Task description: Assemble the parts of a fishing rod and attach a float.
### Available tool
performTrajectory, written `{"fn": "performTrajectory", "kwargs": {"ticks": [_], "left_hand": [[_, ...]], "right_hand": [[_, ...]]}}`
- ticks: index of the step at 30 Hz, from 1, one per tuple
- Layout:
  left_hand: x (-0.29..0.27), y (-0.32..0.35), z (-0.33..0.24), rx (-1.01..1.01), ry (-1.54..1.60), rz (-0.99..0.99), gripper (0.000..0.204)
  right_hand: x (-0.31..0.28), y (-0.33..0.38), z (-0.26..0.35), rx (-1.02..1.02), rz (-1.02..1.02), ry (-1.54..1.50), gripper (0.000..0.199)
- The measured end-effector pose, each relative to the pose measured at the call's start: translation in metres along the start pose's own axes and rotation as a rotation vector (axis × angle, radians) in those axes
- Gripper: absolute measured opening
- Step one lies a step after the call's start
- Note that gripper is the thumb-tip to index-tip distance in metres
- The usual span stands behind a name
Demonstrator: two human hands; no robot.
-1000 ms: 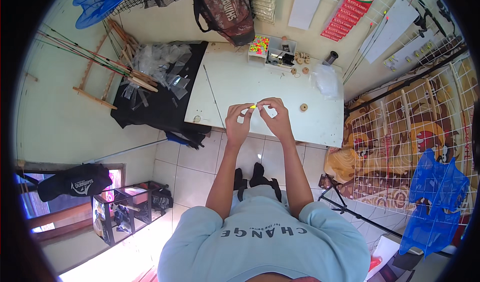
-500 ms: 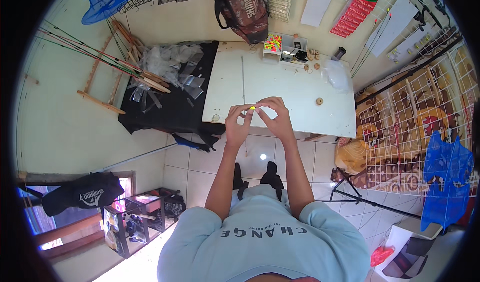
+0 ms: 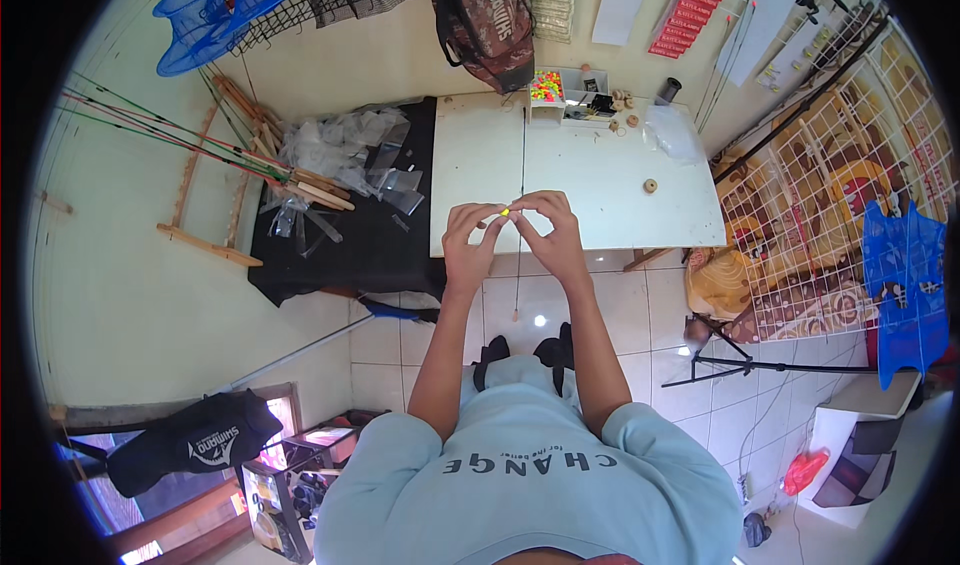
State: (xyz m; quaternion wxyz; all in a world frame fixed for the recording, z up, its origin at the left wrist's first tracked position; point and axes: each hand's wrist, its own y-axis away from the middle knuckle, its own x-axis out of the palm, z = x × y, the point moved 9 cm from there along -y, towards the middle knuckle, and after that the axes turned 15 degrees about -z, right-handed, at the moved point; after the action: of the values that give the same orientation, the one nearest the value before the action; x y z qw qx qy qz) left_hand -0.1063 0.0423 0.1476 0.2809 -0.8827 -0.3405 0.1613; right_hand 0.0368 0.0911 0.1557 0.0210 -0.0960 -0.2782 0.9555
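My left hand (image 3: 468,237) and my right hand (image 3: 548,227) are raised together above the near edge of a white table (image 3: 590,190). Their fingertips pinch a small yellow bead (image 3: 505,212) between them. A thin line (image 3: 519,255) hangs down from the hands toward the tiled floor, ending in a small weight. A thin dark rod (image 3: 522,155) lies across the table, running away from my hands.
A box of bright coloured beads (image 3: 545,88), small spools (image 3: 650,186) and a clear plastic bag (image 3: 672,133) sit on the table. A black mat with clear plastic sleeves (image 3: 350,155) lies left. Thin rods and wooden sticks (image 3: 250,155) lean left. A backpack (image 3: 485,15) hangs on the wall. A wire rack (image 3: 830,205) stands right.
The view has shifted a little, so the table sits lower and nearer in the picture. My hands stay joined at the fingertips on the yellow bead.
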Motion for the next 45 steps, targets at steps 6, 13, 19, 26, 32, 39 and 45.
{"fn": "performTrajectory", "kwargs": {"ticks": [6,13,19,26,32,39,45], "left_hand": [[-0.002,-0.013,-0.001,0.016,0.075,0.01,0.016],[0.002,-0.025,0.018,-0.156,0.243,-0.034,0.012],[0.011,-0.031,0.03,-0.22,0.379,-0.061,0.01],[0.012,-0.039,0.028,-0.261,0.398,-0.058,0.013],[0.015,-0.038,0.024,-0.201,0.263,-0.009,0.021],[0.027,-0.037,0.029,-0.243,0.243,0.034,0.017],[0.034,-0.038,0.028,-0.257,0.23,0.046,0.017]], "right_hand": [[0.001,-0.006,0.012,-0.085,-0.057,0.08,0.019],[-0.007,-0.028,0.07,-0.506,-0.377,0.572,0.027],[0.004,-0.039,0.07,-0.573,-0.37,0.637,0.025],[0.005,-0.043,0.063,-0.554,-0.324,0.569,0.012],[0.0,-0.036,0.048,-0.455,-0.31,0.412,0.011],[-0.004,-0.025,0.055,-0.573,-0.301,0.374,0.017],[-0.007,-0.03,0.029,-0.301,-0.25,0.13,0.018]]}}
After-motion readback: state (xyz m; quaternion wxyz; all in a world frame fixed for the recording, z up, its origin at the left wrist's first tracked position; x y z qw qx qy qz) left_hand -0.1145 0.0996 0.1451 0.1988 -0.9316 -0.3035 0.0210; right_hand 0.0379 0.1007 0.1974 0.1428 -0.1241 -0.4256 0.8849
